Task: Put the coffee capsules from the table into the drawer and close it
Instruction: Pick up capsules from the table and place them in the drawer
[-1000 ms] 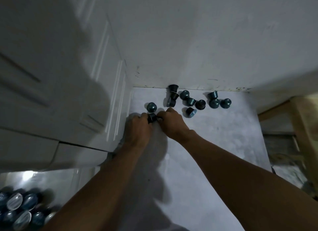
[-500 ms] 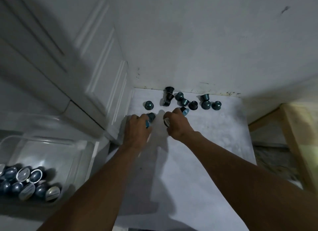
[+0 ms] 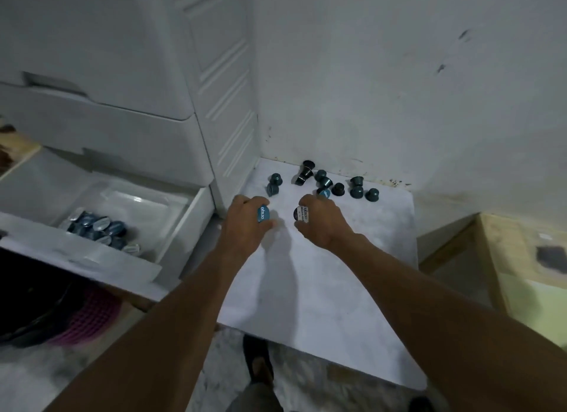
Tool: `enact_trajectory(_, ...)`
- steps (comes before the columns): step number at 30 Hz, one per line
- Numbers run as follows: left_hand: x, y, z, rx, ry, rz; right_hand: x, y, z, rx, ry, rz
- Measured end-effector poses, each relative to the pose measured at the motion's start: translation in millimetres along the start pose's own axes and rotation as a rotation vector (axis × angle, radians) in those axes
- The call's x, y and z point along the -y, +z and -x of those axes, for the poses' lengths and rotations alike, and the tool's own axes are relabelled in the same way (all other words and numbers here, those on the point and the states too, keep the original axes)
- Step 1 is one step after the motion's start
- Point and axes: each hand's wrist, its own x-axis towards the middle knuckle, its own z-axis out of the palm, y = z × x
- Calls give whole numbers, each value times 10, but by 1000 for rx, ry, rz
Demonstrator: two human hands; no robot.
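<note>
Left hand: I see the left hand (image 3: 245, 224) curled round a blue-lidded capsule (image 3: 263, 214), just above the table (image 3: 306, 286).
Right hand: the right hand (image 3: 323, 224) grips a dark-lidded capsule (image 3: 301, 214), lid facing me.
On the table: the loose capsules (image 3: 339, 188) lie scattered near the wall (image 3: 399, 74), some upright and some tipped. Two more capsules (image 3: 273, 184) touch each other just beyond the left fingers.
Drawer: the drawer (image 3: 184, 224) is pulled open left of the table, with the stored capsules (image 3: 101, 231) heaped in it.
In the way: the corner of the cabinet (image 3: 214, 111) and the drawer's side wall stand between the table and the drawer's inside.
Around: a pink basket (image 3: 89, 319) sits low left, and a foot (image 3: 257, 365) is on the floor.
</note>
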Motion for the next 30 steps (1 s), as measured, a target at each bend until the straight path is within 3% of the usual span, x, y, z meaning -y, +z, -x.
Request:
enact_trajectory(8,115,-549,605,-235,-52,30,626,-66,349,-36,-196,11)
enact_trajectory(19,978,-1529,1111,-380,-135,-15,1916,313,433,-74,-394,-28)
enact_trajectory(30,2116,-2564,876,-279,12,-128,3075,981,107,-189,-243,-99)
